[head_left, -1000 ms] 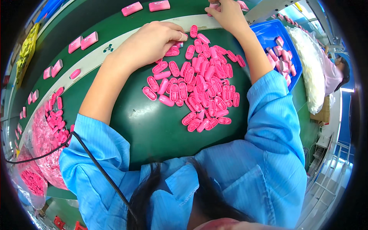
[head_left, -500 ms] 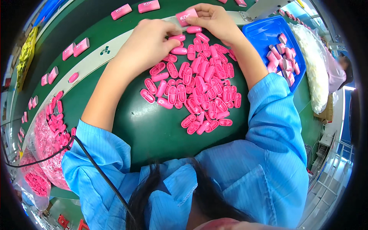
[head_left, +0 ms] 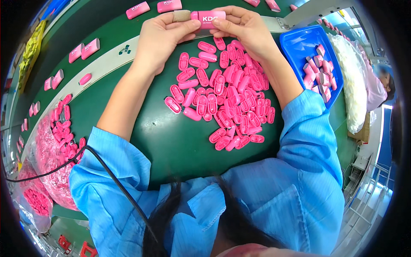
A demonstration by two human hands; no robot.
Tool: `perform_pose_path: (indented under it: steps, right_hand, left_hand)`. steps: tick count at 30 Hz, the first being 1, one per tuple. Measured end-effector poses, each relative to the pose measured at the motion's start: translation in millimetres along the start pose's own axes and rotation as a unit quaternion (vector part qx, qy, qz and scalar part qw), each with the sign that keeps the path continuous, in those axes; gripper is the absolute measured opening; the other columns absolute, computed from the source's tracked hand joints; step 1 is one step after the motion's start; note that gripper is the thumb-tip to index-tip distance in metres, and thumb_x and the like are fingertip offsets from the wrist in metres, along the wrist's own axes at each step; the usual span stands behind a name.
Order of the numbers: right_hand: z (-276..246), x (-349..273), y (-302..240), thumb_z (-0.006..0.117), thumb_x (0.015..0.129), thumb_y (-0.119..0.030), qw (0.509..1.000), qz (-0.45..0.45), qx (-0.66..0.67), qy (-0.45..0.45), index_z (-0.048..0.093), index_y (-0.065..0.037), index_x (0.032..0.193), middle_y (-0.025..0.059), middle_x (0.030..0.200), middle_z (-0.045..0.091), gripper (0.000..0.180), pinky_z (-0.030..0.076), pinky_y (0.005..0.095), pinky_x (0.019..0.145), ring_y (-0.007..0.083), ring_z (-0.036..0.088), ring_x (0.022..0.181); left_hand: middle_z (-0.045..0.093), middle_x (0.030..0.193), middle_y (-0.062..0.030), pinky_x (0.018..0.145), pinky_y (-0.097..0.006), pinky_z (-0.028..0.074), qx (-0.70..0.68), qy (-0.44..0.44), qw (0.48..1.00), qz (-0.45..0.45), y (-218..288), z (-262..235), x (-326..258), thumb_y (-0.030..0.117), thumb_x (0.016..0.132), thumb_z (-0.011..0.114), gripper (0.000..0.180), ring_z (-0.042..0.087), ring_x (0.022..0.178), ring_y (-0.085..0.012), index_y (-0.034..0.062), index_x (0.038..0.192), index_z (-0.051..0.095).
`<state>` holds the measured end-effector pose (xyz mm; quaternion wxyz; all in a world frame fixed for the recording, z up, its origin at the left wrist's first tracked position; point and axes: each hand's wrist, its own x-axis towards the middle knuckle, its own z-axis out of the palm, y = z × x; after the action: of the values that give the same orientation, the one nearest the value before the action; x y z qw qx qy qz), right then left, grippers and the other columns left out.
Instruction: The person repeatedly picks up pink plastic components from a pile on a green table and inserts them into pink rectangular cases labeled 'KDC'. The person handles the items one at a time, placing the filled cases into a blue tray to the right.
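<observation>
Both hands meet above the far edge of a pile of pink oval caps (head_left: pixel 212 103). Between them is a printed pink shell (head_left: pixel 212 19), held level. My right hand (head_left: pixel 248 34) is closed on its right end with thumb and fingers. At the shell's left end, my left hand (head_left: pixel 162 38) pinches a small pink cap (head_left: pixel 195 16) against it; whether the cap is fully seated I cannot tell. A tan cover (head_left: pixel 182 16) wraps one left finger. Some caps in the pile lie hollow side up, others show a smooth back.
A blue tray (head_left: pixel 294 43) at the right holds several pink shells. More shells stand in pairs on the green belt (head_left: pixel 111 32) beyond a pale rail (head_left: pixel 102 64). Plastic bags of pink caps (head_left: pixel 53 158) lie at the left, near a black cable (head_left: pixel 115 180).
My left hand has lifted a cap from the pile's far edge and brought it to the shell's left end. The right hand now holds the shell level, slightly farther right.
</observation>
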<state>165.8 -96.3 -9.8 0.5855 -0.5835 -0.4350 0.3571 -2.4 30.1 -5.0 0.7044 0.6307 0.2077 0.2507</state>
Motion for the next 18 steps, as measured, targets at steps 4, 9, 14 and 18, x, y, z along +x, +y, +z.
perform_pose_path:
  steps: [4,9,14,18]
  right_hand:
    - [3,-2,3,0.065,0.091,-0.012,0.999,-0.034,-0.014,0.014,0.058,0.004,0.118,0.0108,0.103,0.067,0.032,0.055,0.0273,0.081,0.0167,0.067,0.088]
    - [3,-3,2,0.066,0.089,-0.009,0.998,-0.056,0.013,0.030,0.058,0.004,0.119,0.0130,0.107,0.067,0.033,0.055,0.0278,0.081,0.0177,0.067,0.091]
    - [20,-5,-2,0.062,0.091,-0.005,0.994,-0.060,0.054,0.069,0.058,0.003,0.115,0.0097,0.103,0.067,0.026,0.053,0.0252,0.079,0.0138,0.065,0.090]
    - [32,-10,-9,0.060,0.091,-0.001,0.990,-0.084,0.069,0.093,0.057,0.004,0.113,0.0093,0.103,0.067,0.023,0.054,0.0253,0.079,0.0131,0.065,0.089]
  left_hand:
    - [0.070,0.096,-0.0152,0.075,-0.025,0.057,0.114,-0.006,0.992,0.062,4,-2,-1,0.011,0.082,0.073,0.037,0.069,0.085,-0.0164,-0.0092,0.112,0.063]
    - [0.071,0.095,-0.0189,0.078,-0.028,0.056,0.247,0.030,0.958,0.146,10,8,-8,0.012,0.084,0.071,0.038,0.070,0.088,-0.0198,-0.0081,0.114,0.061]
    - [0.067,0.103,-0.0255,0.085,-0.034,0.054,0.246,0.026,0.953,0.173,7,30,-28,0.002,0.086,0.060,0.047,0.068,0.098,-0.0319,-0.0086,0.130,0.045]
    - [0.067,0.101,-0.0264,0.082,-0.039,0.055,0.299,0.041,0.935,0.185,5,35,-29,0.001,0.085,0.057,0.048,0.067,0.096,-0.0365,-0.0092,0.128,0.041]
